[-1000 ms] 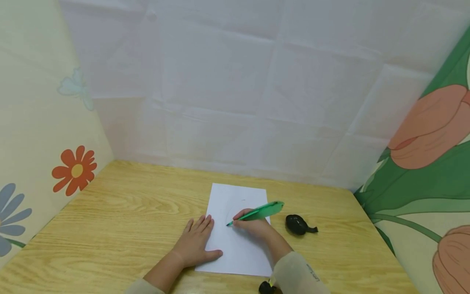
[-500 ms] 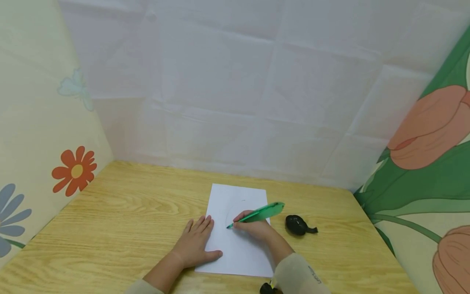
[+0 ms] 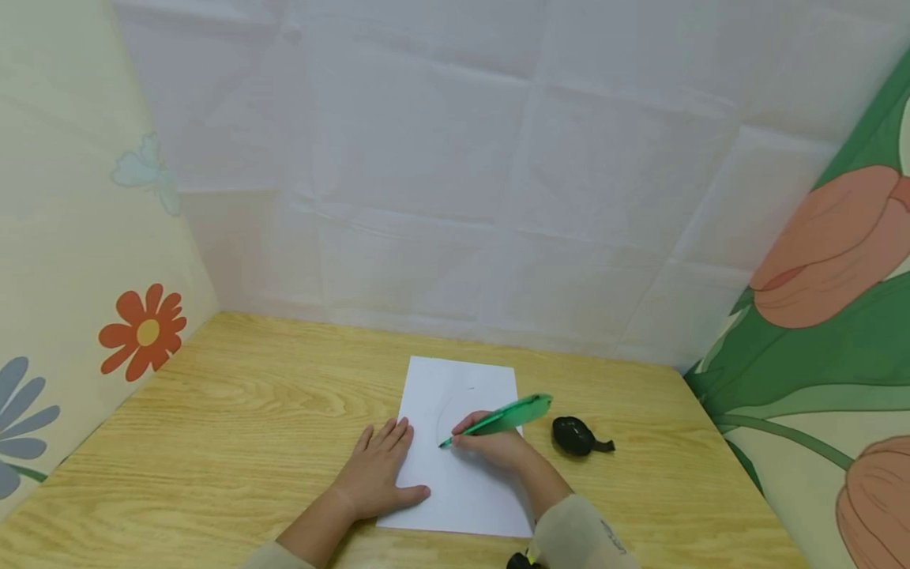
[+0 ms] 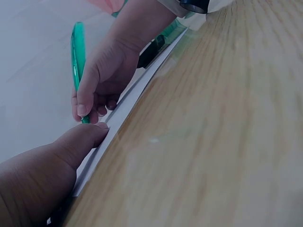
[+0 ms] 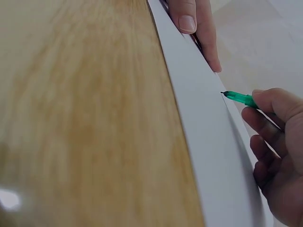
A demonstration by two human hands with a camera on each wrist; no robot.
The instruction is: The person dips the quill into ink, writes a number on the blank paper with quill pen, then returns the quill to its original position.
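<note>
A green feather-shaped pen (image 3: 508,415) is pinched between the thumb and fingers of the right hand (image 3: 498,446), its writing end held at a white sheet of paper (image 3: 465,506) on the wood-grained bench (image 3: 270,411). The sheet's left edge is covered by the left hand (image 3: 375,474), laid down with straight fingers and the thumb spread apart. A faint curved line (image 3: 439,416) and a short dark mark (image 3: 471,388) are made out on the sheet only from the head view. To the right, near the right forearm, a black rounded object (image 3: 573,436) with a short tail is seen; whether anything is contained in it cannot be told. A small black object (image 3: 521,561) is partly hidden beside the right sleeve (image 3: 579,533). By the right wrist view the pen's black tip (image 5: 223,92) and the curled lower fingers are revealed; by the left wrist view its broad top is shown upright.
</note>
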